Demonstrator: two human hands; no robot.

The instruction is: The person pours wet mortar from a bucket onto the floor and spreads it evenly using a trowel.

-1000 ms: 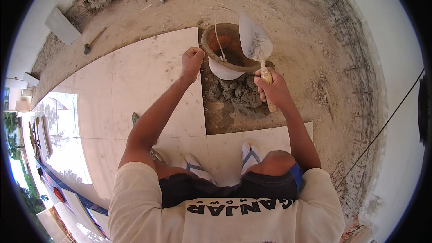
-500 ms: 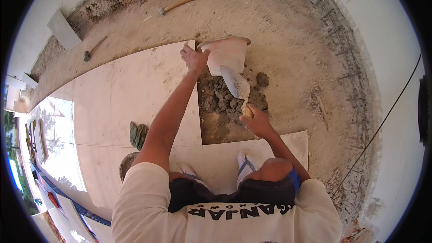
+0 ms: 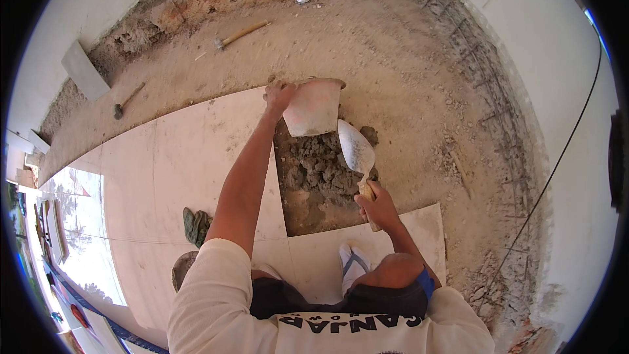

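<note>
At the far left lie a grey slab (image 3: 85, 70) and a hammer (image 3: 126, 101), with a second hammer (image 3: 240, 33) further along on the bare screed. A green glove (image 3: 195, 225) rests on the laid tiles (image 3: 164, 164). The left hand (image 3: 278, 97) is closed on the rim of the one bucket (image 3: 313, 106), which is tipped over above the untiled gap. Below it sits a single heap of mortar (image 3: 321, 170). The right hand (image 3: 377, 206) is wrapped around the handle of the one trowel (image 3: 356, 149), blade over the heap. To my eye, holding the bucket steeply tilted and scraping with the blade flat to the wall would empty it cleanly into the gap.
</note>
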